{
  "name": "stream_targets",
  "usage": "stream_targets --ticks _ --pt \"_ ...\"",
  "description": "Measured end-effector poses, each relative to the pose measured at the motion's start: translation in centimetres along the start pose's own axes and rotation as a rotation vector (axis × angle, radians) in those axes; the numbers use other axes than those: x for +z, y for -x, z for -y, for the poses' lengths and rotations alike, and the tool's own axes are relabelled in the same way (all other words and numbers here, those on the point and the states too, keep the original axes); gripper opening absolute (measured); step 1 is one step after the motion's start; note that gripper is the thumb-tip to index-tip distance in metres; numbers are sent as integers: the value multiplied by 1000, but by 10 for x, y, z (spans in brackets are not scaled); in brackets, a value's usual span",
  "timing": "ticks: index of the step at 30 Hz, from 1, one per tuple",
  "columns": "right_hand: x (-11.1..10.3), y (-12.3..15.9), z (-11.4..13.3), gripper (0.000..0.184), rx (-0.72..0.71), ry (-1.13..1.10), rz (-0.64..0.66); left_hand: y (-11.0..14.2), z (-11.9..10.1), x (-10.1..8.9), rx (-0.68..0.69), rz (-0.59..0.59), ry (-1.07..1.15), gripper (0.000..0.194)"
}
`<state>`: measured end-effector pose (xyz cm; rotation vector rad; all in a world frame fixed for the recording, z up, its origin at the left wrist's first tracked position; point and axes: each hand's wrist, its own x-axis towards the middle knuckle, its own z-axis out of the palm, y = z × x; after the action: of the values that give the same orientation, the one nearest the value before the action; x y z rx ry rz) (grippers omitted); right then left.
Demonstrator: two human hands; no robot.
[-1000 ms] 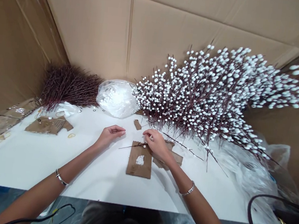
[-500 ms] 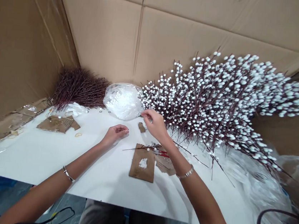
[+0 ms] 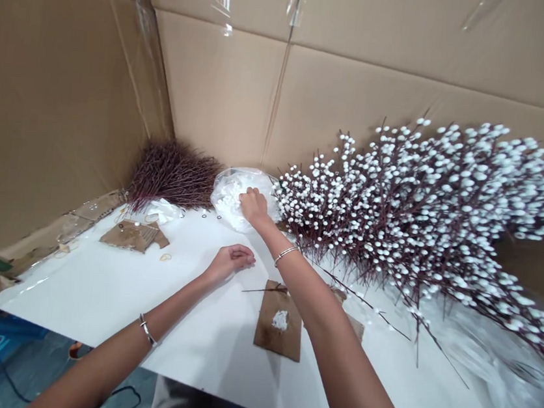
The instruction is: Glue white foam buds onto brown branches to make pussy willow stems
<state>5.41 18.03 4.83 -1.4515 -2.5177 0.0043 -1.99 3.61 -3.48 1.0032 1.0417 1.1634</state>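
Observation:
My right hand (image 3: 253,207) reaches over the clear plastic bag (image 3: 225,210) of small white buds, its fingers bent down into it and the fingertips hidden. My left hand (image 3: 230,263) rests low above the white tabletop, fingers curled together near the thumb; whether anything small is inside does not show. Below my right forearm lies a piece of brown cardboard (image 3: 267,334) with a white smear (image 3: 280,321) on it. A thin dark twig (image 3: 262,290) crosses its upper edge, partly covered by the forearm.
Bare dark twigs (image 3: 171,176) are heaped at the back left. A large pile of white-budded branches (image 3: 399,205) fills the right side. Cardboard scraps (image 3: 131,235) lie at the left, near crumpled white plastic (image 3: 166,210). Tall cardboard walls (image 3: 216,86) enclose the table (image 3: 187,345).
My right hand has moved from beside the bag's right edge onto the buds in it. My left hand stays curled much as before. The whole view has shifted.

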Motion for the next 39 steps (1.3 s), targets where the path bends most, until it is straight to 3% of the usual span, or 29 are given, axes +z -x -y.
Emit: stream_targets --ticks 7,14,17,20,21,24,27,32,39 --pt "-2 3 -7 36 -28 -81 -107 1 -3 1 22 -44 14 44" --pt "-10 9 -11 23 -23 -403 -237 5 -5 1 40 -59 5 43" --pt "-21 29 -8 22 2 -613 -313 4 -17 -2 110 -97 13 38" --pt "-38 66 -9 31 37 -791 -367 2 -44 0 223 -136 28 32" --pt "-45 80 -11 33 45 -878 -390 1 -56 4 264 -144 38 30" --pt "-69 120 -15 26 39 -1529 -447 2 -95 30 419 -111 82 24" --pt "-95 148 -15 29 33 -1767 -463 8 -125 67 583 -92 134 20" --pt "-120 168 -11 25 5 -1689 -621 20 -143 114 680 -116 191 19" --pt "-124 177 -12 17 -50 -1524 -784 26 -148 135 707 -142 186 16"
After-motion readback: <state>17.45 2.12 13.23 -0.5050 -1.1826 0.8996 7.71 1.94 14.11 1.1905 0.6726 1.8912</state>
